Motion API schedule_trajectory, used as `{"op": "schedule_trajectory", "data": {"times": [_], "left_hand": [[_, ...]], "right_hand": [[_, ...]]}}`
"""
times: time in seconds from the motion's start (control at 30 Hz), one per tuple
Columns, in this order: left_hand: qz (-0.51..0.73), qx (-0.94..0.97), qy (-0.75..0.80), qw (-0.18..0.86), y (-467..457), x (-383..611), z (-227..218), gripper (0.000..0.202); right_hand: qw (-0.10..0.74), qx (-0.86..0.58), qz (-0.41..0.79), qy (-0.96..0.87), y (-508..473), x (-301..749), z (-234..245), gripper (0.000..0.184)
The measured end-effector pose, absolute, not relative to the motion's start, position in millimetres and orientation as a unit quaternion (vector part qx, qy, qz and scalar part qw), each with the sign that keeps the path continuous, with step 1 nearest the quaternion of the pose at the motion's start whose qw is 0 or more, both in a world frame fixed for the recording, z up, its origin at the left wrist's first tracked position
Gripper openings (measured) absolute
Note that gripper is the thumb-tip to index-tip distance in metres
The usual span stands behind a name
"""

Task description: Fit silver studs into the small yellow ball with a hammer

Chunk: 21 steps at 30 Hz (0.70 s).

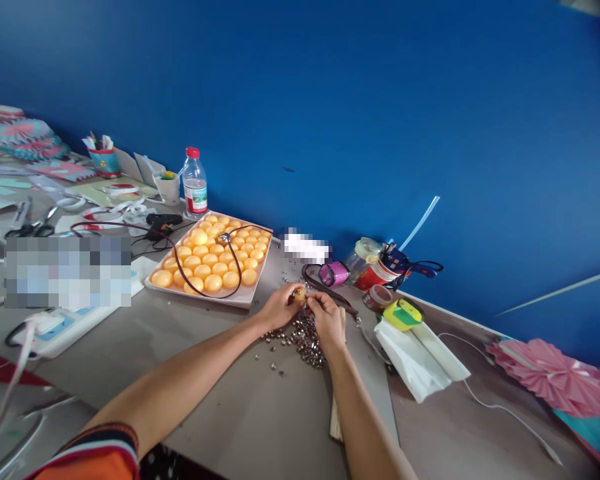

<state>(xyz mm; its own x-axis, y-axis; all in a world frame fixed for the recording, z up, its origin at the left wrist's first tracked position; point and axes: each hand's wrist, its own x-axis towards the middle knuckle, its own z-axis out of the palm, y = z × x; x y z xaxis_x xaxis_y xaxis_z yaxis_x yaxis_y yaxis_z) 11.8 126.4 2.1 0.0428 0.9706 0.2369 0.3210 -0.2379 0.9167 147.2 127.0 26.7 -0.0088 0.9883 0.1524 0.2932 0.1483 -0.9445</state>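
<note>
Both my hands meet over the grey table, pinching one small orange ball [299, 294] between their fingertips. My left hand [279, 308] grips it from the left, my right hand [326, 321] from the right, fingers curled. Just below the hands lies a heap of small shiny metal pieces [300, 337]. A white tray [200, 294] filled with several orange balls sits to the left, with a black cord looped over it.
A water bottle [195, 184] stands behind the tray near a black glue gun [163, 220]. Right of the hands lie tape rolls [379, 295], jars, a yellow-green tool [403, 315], white paper [415, 353] and a pink paper fan [555, 373]. Scissors [30, 229] lie far left.
</note>
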Motion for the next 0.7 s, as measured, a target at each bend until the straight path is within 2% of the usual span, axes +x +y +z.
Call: {"op": "schedule_trajectory", "data": {"times": [0.53,0.7], "left_hand": [[0.47,0.645,0.498,0.34,127.8,11.4,-2.5,0.035],[0.473,0.634,0.501,0.352,126.9,11.2,-0.4,0.035]], "right_hand": [[0.471,-0.528,0.377,-0.598,131.6,148.7,20.9,0.017],[0.516,-0.472,0.455,-0.552,141.5,150.2,3.2,0.019]]}}
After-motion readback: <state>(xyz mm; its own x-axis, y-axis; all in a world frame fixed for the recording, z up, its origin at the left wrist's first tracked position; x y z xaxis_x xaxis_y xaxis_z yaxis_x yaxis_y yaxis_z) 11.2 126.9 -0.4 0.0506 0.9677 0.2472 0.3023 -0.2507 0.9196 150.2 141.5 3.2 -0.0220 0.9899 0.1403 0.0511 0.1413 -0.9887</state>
